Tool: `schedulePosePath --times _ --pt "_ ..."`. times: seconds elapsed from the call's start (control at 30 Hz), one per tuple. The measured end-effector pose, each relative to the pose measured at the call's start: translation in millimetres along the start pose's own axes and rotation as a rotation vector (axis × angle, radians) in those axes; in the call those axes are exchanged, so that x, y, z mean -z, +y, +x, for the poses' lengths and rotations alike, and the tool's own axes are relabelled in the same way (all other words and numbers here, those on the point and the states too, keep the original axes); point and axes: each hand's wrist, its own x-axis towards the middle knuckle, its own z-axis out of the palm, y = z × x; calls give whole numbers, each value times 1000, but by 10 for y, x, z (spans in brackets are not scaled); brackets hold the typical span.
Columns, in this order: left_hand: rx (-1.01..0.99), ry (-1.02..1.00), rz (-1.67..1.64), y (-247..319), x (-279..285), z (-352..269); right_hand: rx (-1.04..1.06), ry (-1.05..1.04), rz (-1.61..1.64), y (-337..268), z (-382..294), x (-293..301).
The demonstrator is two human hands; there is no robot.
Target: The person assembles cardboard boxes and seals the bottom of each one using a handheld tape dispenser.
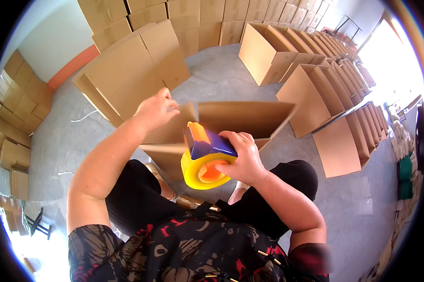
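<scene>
My right hand (242, 153) is closed around a packing-tape dispenser (215, 144) with a blue body, an orange front part and a large roll of yellow tape. The dispenser is over the near edge of a cardboard box (247, 118) that stands between my feet, its upper side open. My left hand (159, 107) is raised above the box's left part, fingers curled. Nothing can be seen in its fingers, though the fingertips are partly hidden. The box's left flap looks blurred.
Folded cardboard cartons (127, 70) lean at the upper left. Rows of opened boxes (303, 95) stand at the right on the grey floor (212, 83). Stacked cartons (183, 21) line the far wall, and more boxes (21, 98) are piled at the far left.
</scene>
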Motion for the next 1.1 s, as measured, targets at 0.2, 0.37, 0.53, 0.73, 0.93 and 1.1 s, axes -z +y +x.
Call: schedulePosePath --times 0.2,0.37,0.53,0.73,0.93,1.1 --pt "327 263 19 -505 323 -155 -252 -41 296 -184 -399 239" --pt "442 264 -234 -810 -254 -320 -495 48 896 -240 -602 223" --pt "443 204 -266 -433 -238 -123 -382 553 857 180 -634 753" --pt "408 128 -233 -281 -276 -24 -407 834 459 726 -636 1105" --pt "329 -21 -79 -126 -249 -17 -402 650 579 676 -473 579" --pt "208 -340 -193 70 -597 93 -351 472 484 807 -229 198"
